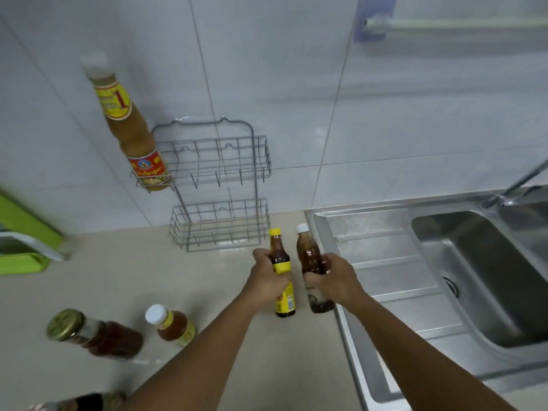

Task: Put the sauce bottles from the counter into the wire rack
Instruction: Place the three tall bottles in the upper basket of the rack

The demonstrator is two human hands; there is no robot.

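A two-tier grey wire rack [219, 173] hangs on the tiled wall above the counter. A tall orange sauce bottle [130, 129] stands in the left end of its upper basket; the lower basket holds nothing. My left hand [268, 277] grips a dark bottle with a yellow cap and yellow label [281, 262]. My right hand [332, 277] grips a brown bottle with a white cap [310, 253]. Both bottles are upright, just in front of and below the rack. On the counter at lower left stand a gold-lidded dark jar [95, 333] and a white-capped orange bottle [172, 323].
A steel sink [489, 262] with drainboard and a tap [516, 185] fills the right side. A green dish rack [23, 238] sits at the left edge. Another dark bottle [86, 403] lies partly visible at the bottom left. The beige counter [178, 277] lies between.
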